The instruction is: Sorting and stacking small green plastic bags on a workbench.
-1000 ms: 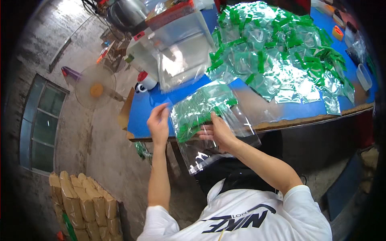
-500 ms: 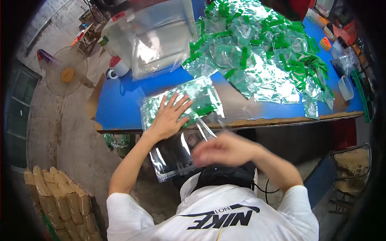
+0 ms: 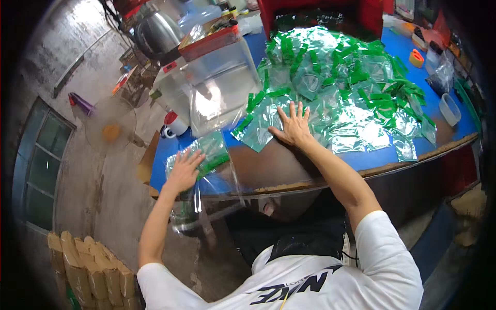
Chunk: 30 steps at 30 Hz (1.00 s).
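Note:
My left hand (image 3: 185,170) lies with fingers spread on a large clear plastic bag (image 3: 227,178) at the left of the table. Flat packets with a green strip (image 3: 213,164) show inside or under the clear film; which of the two, I cannot tell. The lower part of this bag hangs over the table's front edge. My right hand (image 3: 294,126) rests palm down with fingers apart on a clear packet (image 3: 257,128) at the near left of a heap. That heap (image 3: 330,77) is made of many shiny clear packets with green strips.
Behind my left hand stand a red and white mug (image 3: 176,124) and a translucent box with clear bags (image 3: 219,98) against it. A steel kettle (image 3: 157,33) is farther back. At the right are orange tape (image 3: 416,58) and a plastic tub (image 3: 449,109). A fan (image 3: 110,132) stands left.
My right hand has moved from the bag's near end, over the table edge, forward to the heap. My left hand and the bag have shifted left. The view has tilted up.

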Each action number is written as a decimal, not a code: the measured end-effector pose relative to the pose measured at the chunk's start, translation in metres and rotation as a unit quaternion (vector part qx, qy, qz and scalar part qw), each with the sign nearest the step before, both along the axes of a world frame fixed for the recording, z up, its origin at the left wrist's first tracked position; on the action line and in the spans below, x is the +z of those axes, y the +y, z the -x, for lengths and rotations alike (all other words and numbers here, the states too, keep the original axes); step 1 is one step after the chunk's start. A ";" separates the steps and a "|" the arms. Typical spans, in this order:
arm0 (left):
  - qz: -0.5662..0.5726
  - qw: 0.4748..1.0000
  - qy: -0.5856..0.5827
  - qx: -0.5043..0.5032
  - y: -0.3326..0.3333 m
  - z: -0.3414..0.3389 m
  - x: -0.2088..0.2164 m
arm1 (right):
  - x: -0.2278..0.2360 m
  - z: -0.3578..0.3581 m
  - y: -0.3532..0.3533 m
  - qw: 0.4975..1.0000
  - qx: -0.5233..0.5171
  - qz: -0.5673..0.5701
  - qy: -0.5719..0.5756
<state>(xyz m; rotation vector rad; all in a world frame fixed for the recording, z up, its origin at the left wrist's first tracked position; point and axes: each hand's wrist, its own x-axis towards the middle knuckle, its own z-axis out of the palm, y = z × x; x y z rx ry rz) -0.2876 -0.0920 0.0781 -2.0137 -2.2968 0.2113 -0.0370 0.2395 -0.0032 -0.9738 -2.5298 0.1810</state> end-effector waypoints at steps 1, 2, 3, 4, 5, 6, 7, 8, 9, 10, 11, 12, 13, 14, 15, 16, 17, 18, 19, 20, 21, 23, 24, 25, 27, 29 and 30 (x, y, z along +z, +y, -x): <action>-0.018 0.998 0.057 0.005 0.001 0.002 0.005 | 0.000 -0.005 -0.005 1.000 0.007 0.004 -0.007; -0.038 0.993 0.114 0.004 0.003 -0.004 0.012 | 0.002 -0.018 -0.006 0.999 0.035 0.014 -0.013; -0.148 0.988 0.037 -0.014 0.013 -0.036 0.022 | 0.004 -0.029 -0.004 0.998 0.060 0.024 -0.019; -0.218 0.974 -0.054 0.024 0.014 -0.071 0.017 | 0.006 -0.037 -0.002 0.998 0.054 0.026 -0.022; -0.283 0.944 -0.170 0.016 0.012 -0.106 0.011 | 0.007 -0.042 -0.002 0.998 0.064 0.009 -0.020; -0.286 0.909 -0.298 0.058 0.006 -0.148 0.004 | 0.008 -0.048 -0.007 0.997 0.074 -0.005 -0.022; -0.237 0.824 -0.499 0.124 -0.008 -0.181 -0.014 | 0.019 -0.047 -0.020 0.992 0.105 -0.057 0.035; -0.207 0.727 -0.626 0.193 -0.016 -0.211 -0.044 | 0.027 -0.044 -0.032 0.992 0.113 -0.056 0.029; -0.157 0.638 -0.715 0.239 -0.010 -0.233 -0.058 | 0.032 -0.047 -0.045 0.977 0.205 -0.056 0.011; -0.165 0.534 -0.777 0.289 -0.005 -0.247 -0.075 | 0.035 -0.053 -0.058 0.953 0.298 -0.054 -0.007; -0.211 0.437 -0.816 0.313 0.005 -0.259 -0.080 | 0.034 -0.064 -0.075 0.943 0.329 -0.050 -0.022; -0.256 0.337 -0.842 0.333 0.016 -0.267 -0.082 | 0.031 -0.072 -0.089 0.934 0.351 -0.045 -0.041; -0.258 0.327 -0.845 0.334 0.023 -0.270 -0.089 | 0.029 -0.083 -0.105 0.932 0.361 -0.037 -0.026; -0.313 0.285 -0.857 0.292 0.029 -0.269 -0.099 | 0.029 -0.091 -0.120 0.928 0.370 -0.029 -0.008; -0.366 0.245 -0.863 0.247 0.032 -0.268 -0.103 | 0.037 -0.094 -0.132 0.907 0.420 0.024 -0.011; -0.368 0.243 -0.863 0.246 0.034 -0.271 -0.104 | 0.046 -0.097 -0.139 0.881 0.467 0.076 -0.012; -0.370 0.268 -0.843 0.282 0.038 -0.275 -0.100 | 0.045 -0.092 -0.133 0.855 0.507 0.102 -0.040; -0.371 0.294 -0.821 0.320 0.038 -0.276 -0.099 | 0.051 -0.081 -0.126 0.857 0.503 0.102 -0.036; -0.367 0.300 -0.821 0.318 0.035 -0.273 -0.097 | 0.060 -0.066 -0.116 0.924 0.359 0.127 0.016; -0.354 0.300 -0.822 0.330 0.029 -0.269 -0.097 | 0.066 -0.057 -0.105 0.966 0.202 0.151 0.065; -0.343 0.301 -0.822 0.342 0.022 -0.266 -0.095 | 0.057 -0.050 -0.090 0.985 0.158 0.047 0.047; -0.319 0.291 -0.831 0.351 0.007 -0.254 -0.088 | 0.013 -0.046 -0.076 0.982 0.145 -0.115 0.037; -0.323 0.292 -0.829 0.351 0.001 -0.248 -0.084 | 0.017 -0.056 -0.087 0.975 0.203 -0.083 0.024; -0.298 0.283 -0.844 0.344 -0.004 -0.241 -0.081 | 0.018 -0.066 -0.094 0.958 0.280 -0.009 0.058; -0.260 0.263 -0.872 0.321 -0.010 -0.239 -0.072 | 0.020 -0.088 -0.104 0.902 0.397 0.141 0.096; -0.256 0.255 -0.877 0.316 -0.003 -0.242 -0.077 | 0.027 -0.093 -0.117 0.847 0.441 0.254 0.150; -0.245 0.255 -0.883 0.307 -0.001 -0.240 -0.081 | 0.034 -0.085 -0.115 0.844 0.445 0.256 0.152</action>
